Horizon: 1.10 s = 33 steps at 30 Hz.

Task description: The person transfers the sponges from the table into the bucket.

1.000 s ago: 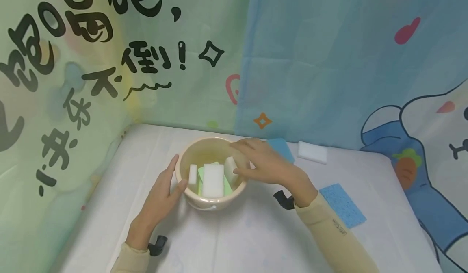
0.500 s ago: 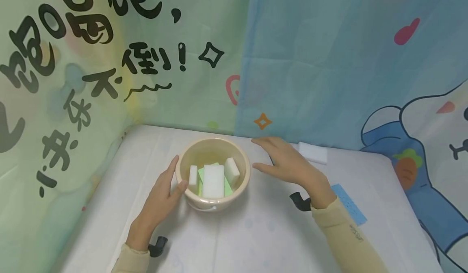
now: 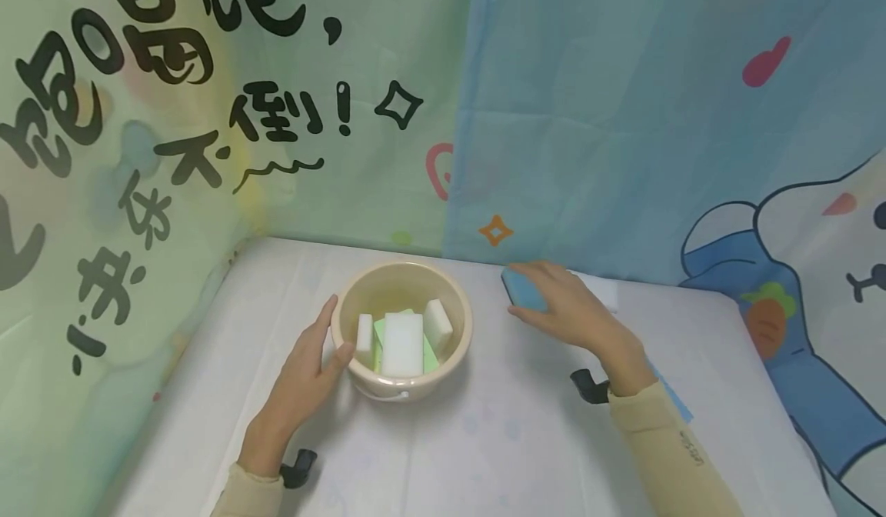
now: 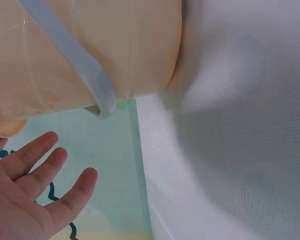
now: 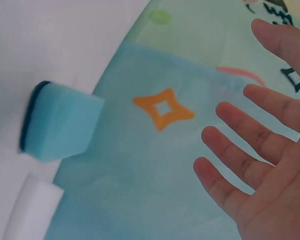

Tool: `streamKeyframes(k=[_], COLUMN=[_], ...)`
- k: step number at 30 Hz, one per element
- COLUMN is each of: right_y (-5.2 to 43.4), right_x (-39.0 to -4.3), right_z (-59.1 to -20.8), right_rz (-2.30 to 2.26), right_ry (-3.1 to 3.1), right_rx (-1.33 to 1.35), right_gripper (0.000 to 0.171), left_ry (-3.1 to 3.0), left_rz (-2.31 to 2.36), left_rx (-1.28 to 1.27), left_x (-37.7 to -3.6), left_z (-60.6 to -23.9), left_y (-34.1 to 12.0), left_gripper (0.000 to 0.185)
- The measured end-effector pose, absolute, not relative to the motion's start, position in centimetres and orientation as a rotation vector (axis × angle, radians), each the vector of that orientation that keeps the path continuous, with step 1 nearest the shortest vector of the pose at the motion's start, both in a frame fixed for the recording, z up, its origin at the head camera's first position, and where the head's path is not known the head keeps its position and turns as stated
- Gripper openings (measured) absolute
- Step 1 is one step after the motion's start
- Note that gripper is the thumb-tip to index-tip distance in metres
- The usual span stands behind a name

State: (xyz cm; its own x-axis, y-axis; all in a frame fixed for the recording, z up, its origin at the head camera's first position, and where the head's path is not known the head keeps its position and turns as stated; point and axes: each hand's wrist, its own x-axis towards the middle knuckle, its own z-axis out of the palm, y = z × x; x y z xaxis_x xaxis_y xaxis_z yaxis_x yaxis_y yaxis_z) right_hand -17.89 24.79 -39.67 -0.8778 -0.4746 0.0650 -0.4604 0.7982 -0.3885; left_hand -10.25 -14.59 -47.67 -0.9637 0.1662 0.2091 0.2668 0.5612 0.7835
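A cream bucket (image 3: 401, 275) stands on the table, holding white sponge blocks (image 3: 404, 344) and green pieces (image 3: 429, 354). My left hand (image 3: 294, 390) touches the left side of its rim with thumb and forefinger. In the left wrist view the other fingers (image 4: 72, 192) are extended, apart from the bucket wall. My right hand (image 3: 574, 309) is above a blue sponge (image 3: 524, 289) with a dark base layer. In the right wrist view its fingers (image 5: 222, 185) are spread, with a gap between them and the blue sponge (image 5: 65, 122).
A white block (image 3: 602, 290) lies behind my right hand. My right forearm partly covers a flat blue piece (image 3: 671, 394). Printed cloth (image 3: 588, 155) hangs along the table's back edge. The bucket's pale handle (image 4: 72, 50) hangs down its side.
My right hand has moved right, away from the bucket's rim, to above the blue sponge. The left hand stays at the bucket, whose contents look the same.
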Motion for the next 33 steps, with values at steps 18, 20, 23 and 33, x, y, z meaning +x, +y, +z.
streamKeyframes(k=[18, 20, 23, 33], right_y=[31.3, 32.0, 33.0, 36.2], right_x=[-20.3, -20.7, -21.1, -22.8], right_z=[-43.3, -43.9, -44.7, -46.8], right_rz=[-0.618, -0.594, -0.555, -0.525], right_ry=[2.994, 3.003, 3.02, 2.974], right_rx=[-0.483, -0.453, -0.403, -0.23], right_gripper=[0.064, 0.064, 0.063, 0.071], left_ry=[-2.661, -2.661, -2.664, -2.682], left_rz=[-1.374, -1.37, -1.364, -1.356], left_rx=[-0.383, -0.384, -0.386, -0.376], left_x=[-10.4, -10.4, -10.4, -10.4], left_z=[-48.1, -48.2, -48.1, -48.0], left_y=[-14.7, -14.7, -14.7, -14.7], left_gripper=[0.072, 0.072, 0.072, 0.071])
